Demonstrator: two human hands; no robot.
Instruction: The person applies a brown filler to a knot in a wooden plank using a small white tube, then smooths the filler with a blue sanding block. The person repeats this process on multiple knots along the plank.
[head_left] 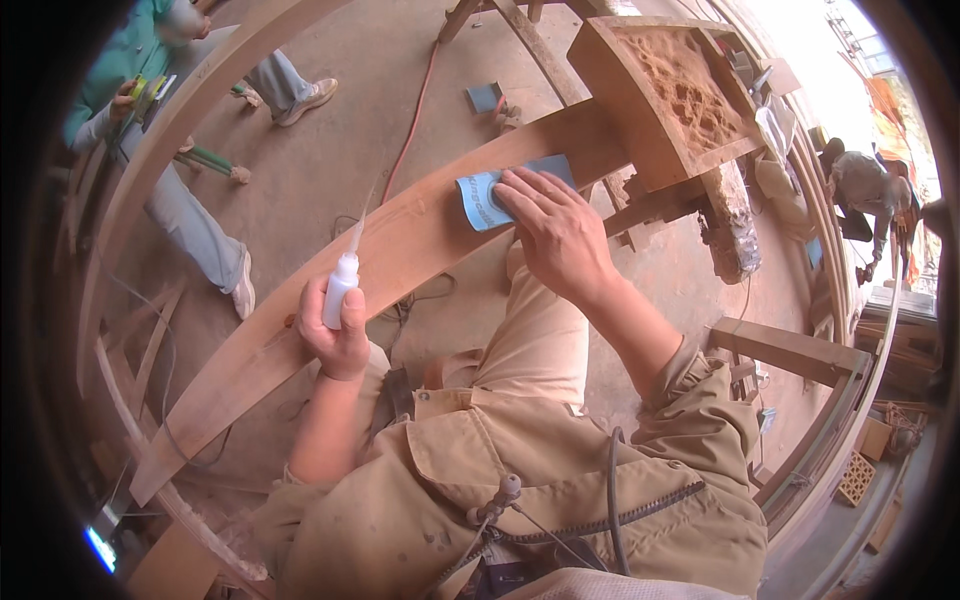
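Left hand (338, 338) grips a white bottle (342, 290), nozzle up, over the board (405, 238). Right hand (555, 228) lies flat, fingers together, pressing a blue sheet (478, 204) onto the board's far right part, near the box (628, 108).

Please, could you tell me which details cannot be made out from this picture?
All in the head view:
- Palm of the right hand, and the blue sheet beneath it: covered by the hand's back.
- Contents of the white bottle: hidden by its whitish wall.
- Some fingers of the left hand: behind the bottle.
- What the distant person handles: too small, blurred.
- Bright thing, lower left: lost at the dark edge.
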